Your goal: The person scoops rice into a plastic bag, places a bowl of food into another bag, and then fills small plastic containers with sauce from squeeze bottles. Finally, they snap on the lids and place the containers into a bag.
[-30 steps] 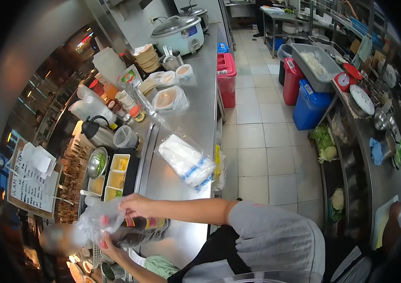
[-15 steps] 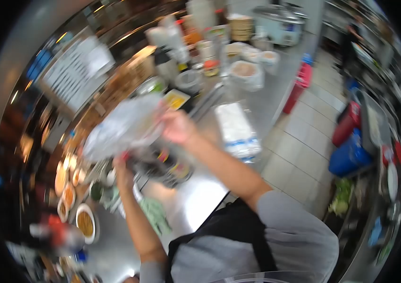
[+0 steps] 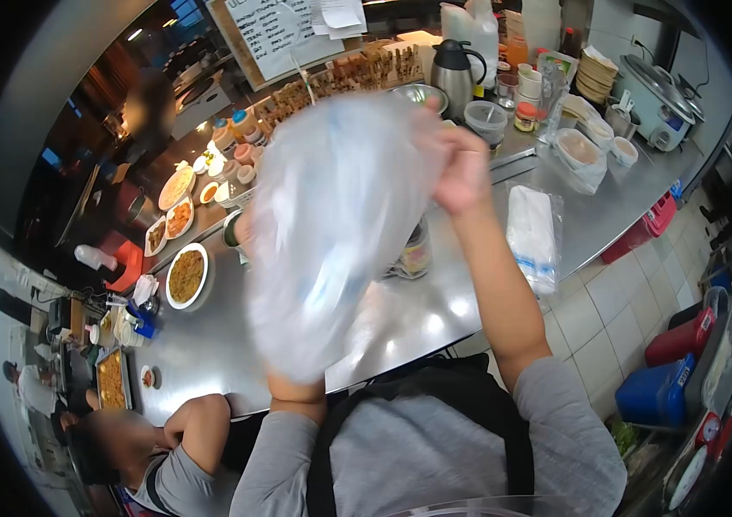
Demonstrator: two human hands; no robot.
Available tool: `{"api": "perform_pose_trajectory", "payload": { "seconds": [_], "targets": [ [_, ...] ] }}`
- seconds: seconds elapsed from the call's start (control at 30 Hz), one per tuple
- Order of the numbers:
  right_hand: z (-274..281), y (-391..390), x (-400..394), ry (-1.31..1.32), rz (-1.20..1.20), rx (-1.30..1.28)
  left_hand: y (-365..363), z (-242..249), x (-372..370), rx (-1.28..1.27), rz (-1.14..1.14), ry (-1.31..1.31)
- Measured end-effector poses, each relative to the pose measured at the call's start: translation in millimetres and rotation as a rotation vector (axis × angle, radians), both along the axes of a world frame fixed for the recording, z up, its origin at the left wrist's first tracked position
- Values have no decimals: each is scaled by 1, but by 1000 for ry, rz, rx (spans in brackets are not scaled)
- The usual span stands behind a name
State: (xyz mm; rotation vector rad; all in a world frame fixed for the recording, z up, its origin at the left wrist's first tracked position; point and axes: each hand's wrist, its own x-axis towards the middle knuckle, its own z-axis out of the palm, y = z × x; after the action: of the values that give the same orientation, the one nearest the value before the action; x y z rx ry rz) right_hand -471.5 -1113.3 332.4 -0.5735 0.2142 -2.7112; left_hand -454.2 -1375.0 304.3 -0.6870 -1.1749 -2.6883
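Observation:
A large translucent plastic bag, smeared by motion, hangs in front of me above the steel counter. My right hand grips its upper right edge with bent fingers. Most of my left hand is hidden behind the bag's left side, so its fingers do not show. Partly covered by the bag, a jar-like container stands on the counter. To the right lies a flat pack of white plastic.
An oval dish of food sits on the left of the counter, near more dishes. A co-worker with folded arms is at lower left. Behind the bag stand a steel thermos and tubs; a rice cooker is at back right.
The view has swung left, bringing the co-worker into sight. The bag, earlier stretched sideways between my hands, now hangs larger and closer, hiding more of my left hand.

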Motion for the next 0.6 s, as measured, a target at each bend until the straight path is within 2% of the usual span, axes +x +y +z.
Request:
{"api": "perform_pose_trajectory", "payload": {
  "seconds": [0.07,0.1,0.17,0.2,0.27,0.3,0.33,0.37,0.4,0.43,0.5,0.57,0.6],
  "targets": [
    [-9,24,2,211,378,-103,-6,3,2,66,-129,26],
    [-20,22,10,215,387,-106,-9,5,2,96,-196,38],
    [-43,16,29,92,241,597,-14,7,2,158,-331,59],
    [-43,18,27,94,247,596,-16,8,2,190,-401,67],
    [-41,22,19,176,162,400,-17,4,1,257,-543,69],
    [-45,25,1,68,141,422,-20,-6,-11,260,-537,61],
    [-53,23,-14,63,146,420,-23,-17,-32,348,-579,-74],
    [-60,20,-29,102,352,139,-26,-22,-44,432,-622,-206],
    [-36,10,-21,147,550,-148,-26,-16,-45,424,-624,-202],
    [-23,9,13,-146,161,307,-23,-17,-35,400,-626,-188],
    [-40,1,38,-80,153,328,-26,-13,-31,386,-611,-178],
    [-63,-6,36,-36,158,351,-10,-41,9,384,-584,-186],
    [-78,-10,29,203,426,160,-16,-50,30,383,-568,-192]
  ]
}}
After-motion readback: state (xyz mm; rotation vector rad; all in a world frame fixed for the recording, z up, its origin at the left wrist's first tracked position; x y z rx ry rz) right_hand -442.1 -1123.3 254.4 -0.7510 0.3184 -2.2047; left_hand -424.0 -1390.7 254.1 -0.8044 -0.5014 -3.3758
